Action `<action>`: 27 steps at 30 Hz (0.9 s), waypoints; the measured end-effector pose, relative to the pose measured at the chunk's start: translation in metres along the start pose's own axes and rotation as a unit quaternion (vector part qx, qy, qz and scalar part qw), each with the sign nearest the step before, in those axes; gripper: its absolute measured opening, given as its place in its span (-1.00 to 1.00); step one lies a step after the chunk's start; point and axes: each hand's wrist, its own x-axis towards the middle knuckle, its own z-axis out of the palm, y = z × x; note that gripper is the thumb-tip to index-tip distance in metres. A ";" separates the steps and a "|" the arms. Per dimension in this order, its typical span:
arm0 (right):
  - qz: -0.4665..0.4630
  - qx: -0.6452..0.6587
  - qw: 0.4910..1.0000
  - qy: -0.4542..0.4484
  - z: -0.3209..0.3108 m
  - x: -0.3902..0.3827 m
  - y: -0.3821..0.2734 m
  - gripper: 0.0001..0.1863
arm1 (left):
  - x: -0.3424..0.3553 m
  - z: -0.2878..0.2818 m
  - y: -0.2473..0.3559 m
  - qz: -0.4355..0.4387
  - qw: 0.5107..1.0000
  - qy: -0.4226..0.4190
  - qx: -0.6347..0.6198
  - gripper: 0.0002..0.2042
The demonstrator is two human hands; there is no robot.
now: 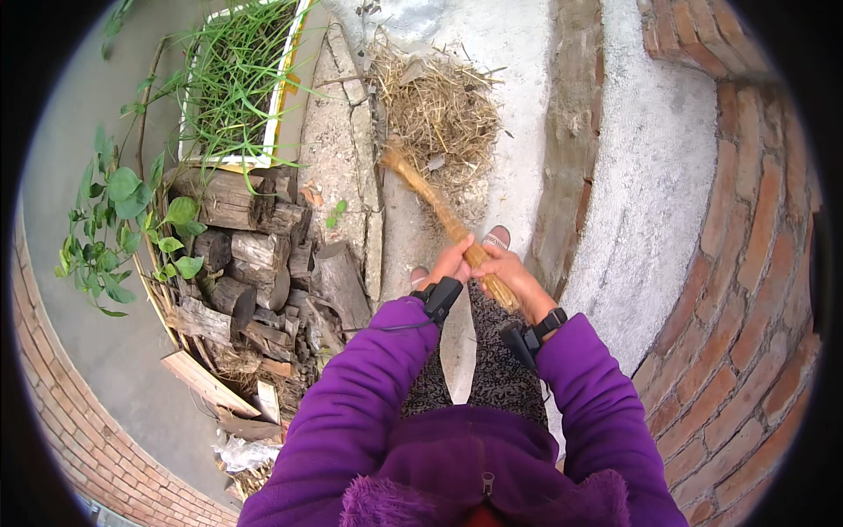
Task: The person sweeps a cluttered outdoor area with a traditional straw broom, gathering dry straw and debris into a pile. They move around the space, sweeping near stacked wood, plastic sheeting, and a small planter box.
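Both my hands are closed around a long tan bundle of stalks (432, 195), shaped like a worn straw broom. My left hand (449, 265) grips it just above my right hand (516, 279), close in front of my body. The near end pokes out below my fingers. From there the bundle slants up and to the left, its far tip at the lower left edge of a heap of dry straw (448, 110) on the ground. Whether the tip touches the straw I cannot tell.
Stacked firewood (255, 263) stands at the left, below a white planter (187, 132) of thin green leaves. A leafy plant (123, 198) leans beside it. A cracked concrete edge (338, 184) runs left of the straw; a low ledge (571, 114) and a brick wall (738, 290) lie right.
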 end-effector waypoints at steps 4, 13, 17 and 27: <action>-0.071 -0.057 0.996 0.024 -0.013 0.027 -0.073 -0.57 | 0.054 0.060 0.051 0.042 0.998 -0.048 0.001 -0.76; -0.221 -0.221 0.948 0.064 -0.010 0.023 -0.093 -0.24 | 0.062 0.097 0.087 0.153 0.981 -0.104 0.054 -0.78; -0.122 -0.184 0.975 0.015 -0.029 -0.019 -0.056 -0.16 | 0.019 0.083 0.035 0.080 0.992 -0.056 0.082 -0.76; 0.136 -0.117 0.983 -0.047 -0.083 -0.045 0.043 -0.27 | -0.018 -0.002 -0.095 -0.203 0.976 0.081 0.018 -0.74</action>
